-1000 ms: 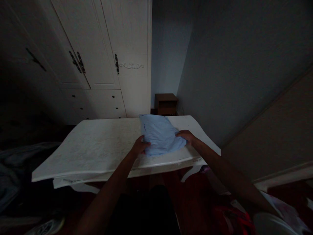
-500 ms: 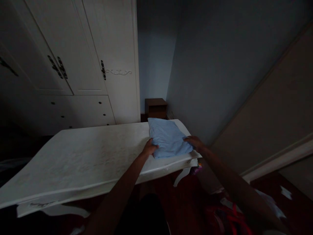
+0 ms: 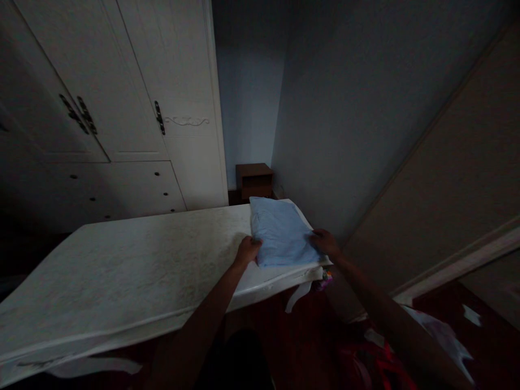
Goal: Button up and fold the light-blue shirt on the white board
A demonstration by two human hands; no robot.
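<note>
A light blue folded cloth (image 3: 282,230), perhaps a garment, lies flat on the right end of a long white table (image 3: 162,260). My left hand (image 3: 248,250) grips its left edge, thumb on top and fingers curled at the side. On the opposite edge, my right hand (image 3: 325,241) pinches the cloth near its right front corner. Both forearms reach in from below. The exact kind of the cloth item cannot be made out in the dim light.
Behind the table stands a white wardrobe (image 3: 190,157) with dark handles. A small brown nightstand (image 3: 257,184) sits in the corner by the grey wall (image 3: 325,119). Red items (image 3: 377,363) and a pale plastic bag (image 3: 442,336) lie on the floor at lower right.
The cloth has shifted slightly to the right on the table, with both hands still on its sides. The view has turned a little, so the wardrobe appears further left.
</note>
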